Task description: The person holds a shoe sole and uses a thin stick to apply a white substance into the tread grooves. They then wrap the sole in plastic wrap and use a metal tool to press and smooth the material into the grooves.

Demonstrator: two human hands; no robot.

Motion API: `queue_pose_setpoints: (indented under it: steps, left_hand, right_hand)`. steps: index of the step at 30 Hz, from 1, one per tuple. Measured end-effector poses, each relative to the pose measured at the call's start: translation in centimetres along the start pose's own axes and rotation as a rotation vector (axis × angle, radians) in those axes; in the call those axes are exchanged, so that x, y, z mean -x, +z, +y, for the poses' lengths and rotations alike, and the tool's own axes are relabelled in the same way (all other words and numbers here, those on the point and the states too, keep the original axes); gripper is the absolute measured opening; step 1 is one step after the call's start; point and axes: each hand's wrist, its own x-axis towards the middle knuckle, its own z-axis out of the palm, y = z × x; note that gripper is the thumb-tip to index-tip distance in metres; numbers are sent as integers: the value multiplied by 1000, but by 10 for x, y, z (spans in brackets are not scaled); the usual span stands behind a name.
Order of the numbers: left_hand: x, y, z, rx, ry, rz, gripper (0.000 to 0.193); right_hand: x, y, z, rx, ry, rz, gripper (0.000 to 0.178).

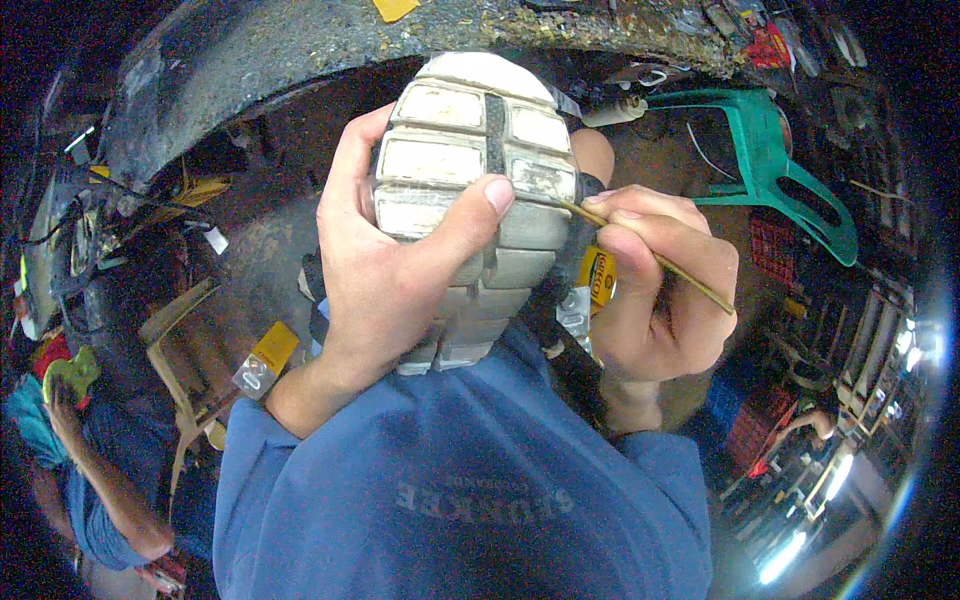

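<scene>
A shoe with a white, blocky sole (430, 160) is held sole-up in front of my chest. My left hand (390, 240) wraps around its left side, the thumb pressed flat across the sole's middle. Several pale rectangular blocks cover the sole, parted by grooves, and a dark strip runs down its centre. Between thumb and fingers of my right hand (670, 270) is a thin yellowish-brown stick (690, 282), perhaps a brush handle. Its tip meets the right edge of the sole, beside a smudged grey block. What the tip is made of is too small to tell.
A dark, worn worktop (300, 50) curves across the far side. A green plastic chair (770, 160) stands at the right, near a red crate (760, 425). Wooden framing (175, 350) stands at the left. Farther left, another person's hand holds a yellow-green piece (72, 372).
</scene>
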Motion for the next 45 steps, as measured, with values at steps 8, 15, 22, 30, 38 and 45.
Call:
queue_pose_setpoints:
  steps: [8,15,22,30,38,45]
  left_hand:
    - [0,0,-2,9,24,-6,52]
    - [0,1,0,-11,-8,-1,53]
    - [-2,5,1,-28,-11,7,53]
    - [-2,5,0,-13,4,-8,52]
    - [-2,3,0,-8,-6,-16,51]
    - [1,3,1,-19,-10,-2,51]
  right_hand:
    - [3,-1,1,34,-39,3,10]
    - [4,-6,3,49,-18,-1,10]
    - [5,-9,5,65,-22,28,10]
    - [5,-7,5,1,-3,68,8]
    - [5,-8,4,27,-26,64,10]
    - [5,-7,4,43,-23,43,11]
